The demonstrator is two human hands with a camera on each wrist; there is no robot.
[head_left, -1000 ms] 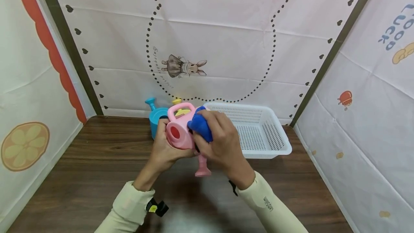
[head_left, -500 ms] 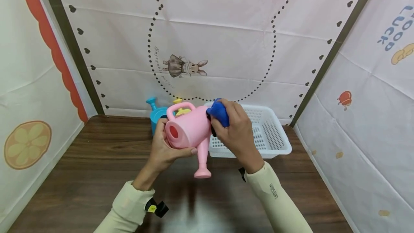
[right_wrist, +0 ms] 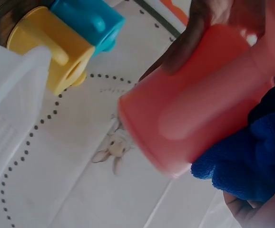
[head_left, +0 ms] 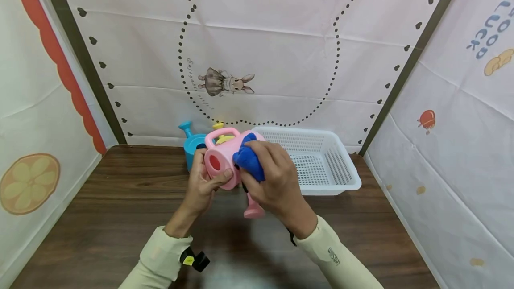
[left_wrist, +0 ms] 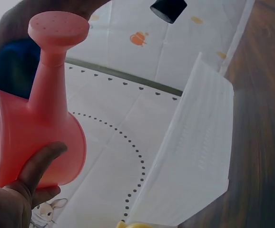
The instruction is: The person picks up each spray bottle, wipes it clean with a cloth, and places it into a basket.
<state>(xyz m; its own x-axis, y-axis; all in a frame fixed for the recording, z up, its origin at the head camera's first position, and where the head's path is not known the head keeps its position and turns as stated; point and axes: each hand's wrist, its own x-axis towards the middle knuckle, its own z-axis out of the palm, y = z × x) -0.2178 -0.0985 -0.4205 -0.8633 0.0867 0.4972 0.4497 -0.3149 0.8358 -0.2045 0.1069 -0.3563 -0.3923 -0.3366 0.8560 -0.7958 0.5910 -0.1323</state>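
Note:
A pink watering can [head_left: 228, 150] is held up above the table, tilted on its side with its spout toward me. My left hand [head_left: 203, 181] grips it near the open end, thumb across the lower side. A bunched blue cloth [head_left: 250, 160] is in my right hand [head_left: 275, 177], pressed against the can's side. In the left wrist view the can's spout [left_wrist: 51, 85] and perforated rose stand clear, the cloth dark behind them. The right wrist view shows the blue cloth [right_wrist: 251, 147] touching the pink can [right_wrist: 194, 104]; part of the right hand is cut off there.
Behind the can a blue watering can [head_left: 189, 146] and a yellow watering can [head_left: 220, 138] stand at the back of the table. A white perforated basket [head_left: 341, 164] sits to their right, close to the printed cloth wall [head_left: 281, 70]. The wooden table [head_left: 120, 217] spreads in front.
The right hand with the cloth moved right to the can's far end, then back left over its body. The left thumb has shifted upward on the can.

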